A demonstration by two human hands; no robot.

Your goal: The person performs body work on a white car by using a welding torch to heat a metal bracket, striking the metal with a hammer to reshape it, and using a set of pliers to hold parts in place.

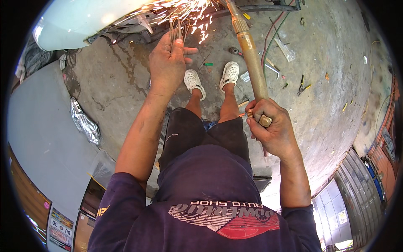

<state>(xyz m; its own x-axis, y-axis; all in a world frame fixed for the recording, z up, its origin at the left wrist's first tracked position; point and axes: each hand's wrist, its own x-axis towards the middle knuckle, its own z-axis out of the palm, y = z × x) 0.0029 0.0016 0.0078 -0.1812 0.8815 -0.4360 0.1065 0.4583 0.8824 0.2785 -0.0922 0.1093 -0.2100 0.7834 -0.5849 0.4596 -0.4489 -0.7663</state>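
My left hand [167, 67] is closed on a bundle of thin, looped metal wire [179, 29], held up near the vehicle's edge with some fingers stretched out to the right. A long brass-coloured gas torch [253, 65] runs up from my right hand [275, 128], which is wrapped round its valve end. A brass knob [265, 121] shows between the fingers. The torch's tip is out of sight past the top edge. Bright sparks [195, 10] spray just beyond the wire, across the pale body panel [90, 19] and a dark metal frame part [260, 8].
On the concrete floor [319, 113] lie pliers [302, 87], a green-handled tool [208, 64], an L-shaped key [273, 71] and a plastic bag [286, 51]. Red and green hoses [270, 35] trail at the right of the torch. Crumpled silver foil [85, 122] lies at left beside a grey panel [42, 113].
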